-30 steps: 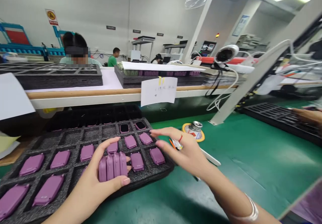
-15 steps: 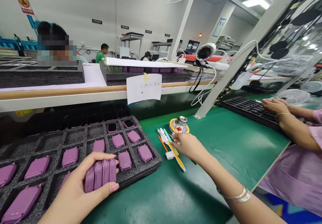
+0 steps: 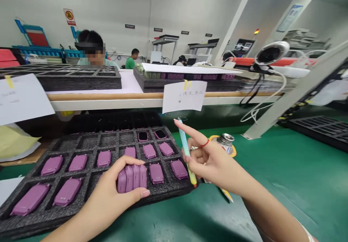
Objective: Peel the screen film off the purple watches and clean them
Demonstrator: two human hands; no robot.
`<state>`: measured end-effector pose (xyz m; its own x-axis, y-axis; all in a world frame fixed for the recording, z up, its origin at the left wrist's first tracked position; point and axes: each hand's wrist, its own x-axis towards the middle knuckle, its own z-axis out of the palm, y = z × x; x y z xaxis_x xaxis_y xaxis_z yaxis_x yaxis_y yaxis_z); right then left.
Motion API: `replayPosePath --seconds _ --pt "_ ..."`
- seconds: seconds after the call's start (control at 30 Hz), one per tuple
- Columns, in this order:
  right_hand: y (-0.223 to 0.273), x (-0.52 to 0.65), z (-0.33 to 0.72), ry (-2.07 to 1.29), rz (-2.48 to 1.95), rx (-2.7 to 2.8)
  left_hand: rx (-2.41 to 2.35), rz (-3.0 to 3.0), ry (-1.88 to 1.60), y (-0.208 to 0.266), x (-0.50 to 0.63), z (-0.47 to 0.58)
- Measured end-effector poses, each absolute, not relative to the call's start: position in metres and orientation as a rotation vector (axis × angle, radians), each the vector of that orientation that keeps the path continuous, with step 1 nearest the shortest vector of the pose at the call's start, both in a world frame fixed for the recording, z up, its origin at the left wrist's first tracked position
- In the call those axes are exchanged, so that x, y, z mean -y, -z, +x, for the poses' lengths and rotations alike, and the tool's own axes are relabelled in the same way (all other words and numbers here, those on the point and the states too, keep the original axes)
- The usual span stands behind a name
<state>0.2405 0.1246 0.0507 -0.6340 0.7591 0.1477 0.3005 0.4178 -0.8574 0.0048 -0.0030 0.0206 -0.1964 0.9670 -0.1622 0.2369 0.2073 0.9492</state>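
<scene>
Head view: foam tray (image 3: 174,191) holds purple cases (image 3: 156,173); left hand (image 3: 112,187) clasps four more, right hand (image 3: 210,162) a tool (image 3: 184,142).

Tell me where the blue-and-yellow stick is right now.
In the head view, the blue-and-yellow stick is just right of centre, upright but tilted in the right hand, by the black foam tray's right edge.

Left hand (image 3: 123,185) grips purple cases (image 3: 132,178); right hand (image 3: 208,158), pen (image 3: 185,146).

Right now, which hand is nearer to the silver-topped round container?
Right. The right hand, holding a slim pastel stick, is just left of the container; the left hand is farther, over the black foam tray.
</scene>
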Motion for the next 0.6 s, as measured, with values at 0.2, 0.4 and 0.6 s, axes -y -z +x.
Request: replayPosePath --seconds 0.2,0.4,0.6 --pt "-0.044 -0.111 0.173 -1.785 -0.302 1.623 -1.702 1.260 -1.088 -0.021 0.003 0.004" --pt "-0.006 -0.100 0.151 -1.856 -0.394 1.469 -1.640 1.225 -1.100 -0.018 0.001 0.006" --pt "0.002 -0.095 0.157 -1.620 -0.371 1.579 -1.634 1.220 -1.081 -0.018 -0.001 0.006"
